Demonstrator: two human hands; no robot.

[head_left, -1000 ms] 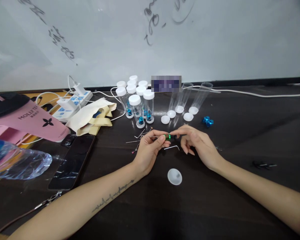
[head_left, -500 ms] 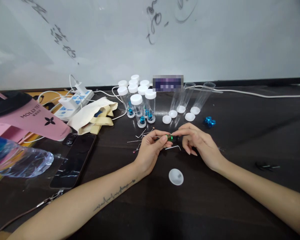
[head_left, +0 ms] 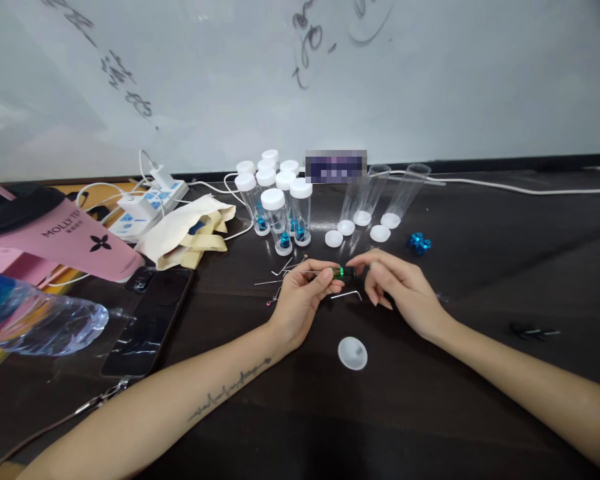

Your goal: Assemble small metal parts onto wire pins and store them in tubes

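My left hand is closed, pinching a small green-and-black cylinder between thumb and fingers. A thin metal rod runs from its left side across the fingers. My right hand is at its black end, forefinger stretched over it and the other fingers loosely bent; whether it touches the piece I cannot tell. Beneath the hands lies a bent hex key. More thin bent metal pieces lie left of my left hand. Nearer me is a round translucent white cap with a small dark spot on it.
Several white-capped clear tubes holding blue parts stand at the back. Uncapped tubes and white caps are right of them, near blue metal parts. A phone, bottle, pink cup and power strip crowd the left.
The forefinger of my right hand has lifted slightly and shifted right, off the green part toward the black end. My left hand has stayed in place with the cylinder.
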